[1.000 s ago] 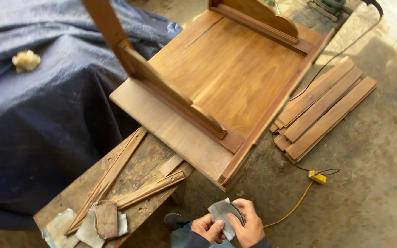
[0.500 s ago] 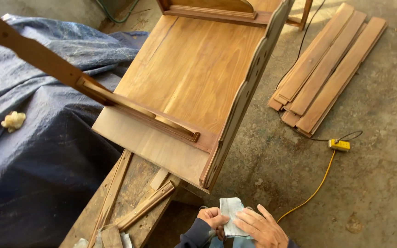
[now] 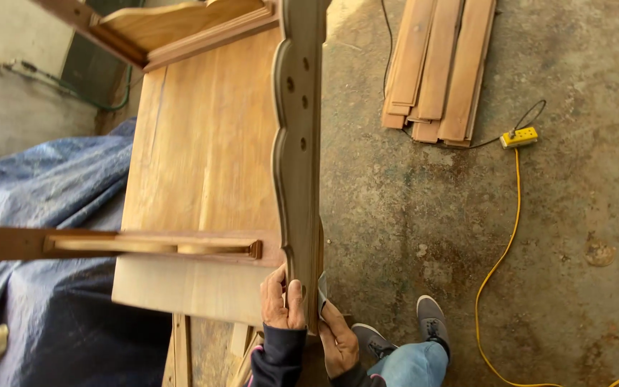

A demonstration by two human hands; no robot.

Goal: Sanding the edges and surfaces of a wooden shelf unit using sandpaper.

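Observation:
A wooden furniture piece lies across a bench, its scalloped side rail running up the middle of the view. My left hand grips the near end of that rail from the left side. My right hand presses a grey sheet of sandpaper against the rail's right face, just below and beside my left hand. Only a small corner of the sandpaper shows.
A stack of wooden slats lies on the concrete floor at the upper right. A yellow cord runs from a yellow socket block. A blue tarp covers something at left. My shoes stand below.
My view swung so the side rail now runs vertically. My hands rose from holding the sandpaper in the air to the rail's near end; the left let go of the paper and gripped the rail.

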